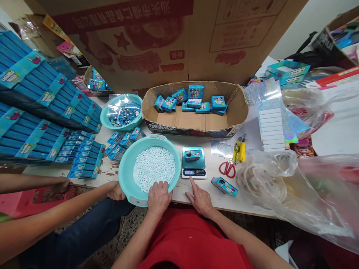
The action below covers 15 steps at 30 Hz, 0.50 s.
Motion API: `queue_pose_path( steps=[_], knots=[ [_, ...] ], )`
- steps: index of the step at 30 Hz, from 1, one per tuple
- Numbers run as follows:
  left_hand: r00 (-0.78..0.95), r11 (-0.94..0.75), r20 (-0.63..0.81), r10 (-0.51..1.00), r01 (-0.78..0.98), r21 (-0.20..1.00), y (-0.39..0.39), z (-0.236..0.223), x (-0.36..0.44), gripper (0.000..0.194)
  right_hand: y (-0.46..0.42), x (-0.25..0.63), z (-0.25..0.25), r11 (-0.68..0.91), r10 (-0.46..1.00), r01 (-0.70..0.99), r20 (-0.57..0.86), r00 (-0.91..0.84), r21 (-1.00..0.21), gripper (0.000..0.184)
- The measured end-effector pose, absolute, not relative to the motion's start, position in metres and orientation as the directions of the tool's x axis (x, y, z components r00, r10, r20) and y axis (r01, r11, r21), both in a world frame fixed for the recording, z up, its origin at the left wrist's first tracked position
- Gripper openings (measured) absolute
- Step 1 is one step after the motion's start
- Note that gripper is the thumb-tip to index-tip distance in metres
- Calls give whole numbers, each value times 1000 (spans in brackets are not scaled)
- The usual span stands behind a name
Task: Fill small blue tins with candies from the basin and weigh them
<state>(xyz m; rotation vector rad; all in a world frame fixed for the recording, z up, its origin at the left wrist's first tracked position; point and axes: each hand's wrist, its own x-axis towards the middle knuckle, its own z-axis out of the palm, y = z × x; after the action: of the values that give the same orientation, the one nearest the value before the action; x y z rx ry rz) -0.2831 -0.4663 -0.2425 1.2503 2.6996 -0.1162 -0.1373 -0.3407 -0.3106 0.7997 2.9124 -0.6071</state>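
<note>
The desk ran partly hidden beneath my things, and the carton was cut off above. The basin of white pellets stood at the desk's front edge. My left hand lay over its rim; whether it clamped, I couldn't tell. My right hand, fingers apart, reached the scale, its digits hard to read, under a small blue box.

1. We see mint on the basin, white on the candies.
2. Our shirt and the scissors show red.
3. The scale has a black panel.
4. The sheet looks silvery, perhaps rainbow-flecked.
</note>
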Motion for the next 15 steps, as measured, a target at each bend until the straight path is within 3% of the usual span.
queue_pose_path(
  steps=[6, 15],
  knots=[
    [-631, 641, -185, 753, 768, -12, -467, -242, -283, 18, -342, -136, -315, 784, 497, 518, -153, -854, -342, 67],
    [-642, 655, -217, 735, 756, -18, -466, -243, -283, 20, -341, -119, -339, 895, 372, 316, 136, -918, -315, 36]
  ],
)
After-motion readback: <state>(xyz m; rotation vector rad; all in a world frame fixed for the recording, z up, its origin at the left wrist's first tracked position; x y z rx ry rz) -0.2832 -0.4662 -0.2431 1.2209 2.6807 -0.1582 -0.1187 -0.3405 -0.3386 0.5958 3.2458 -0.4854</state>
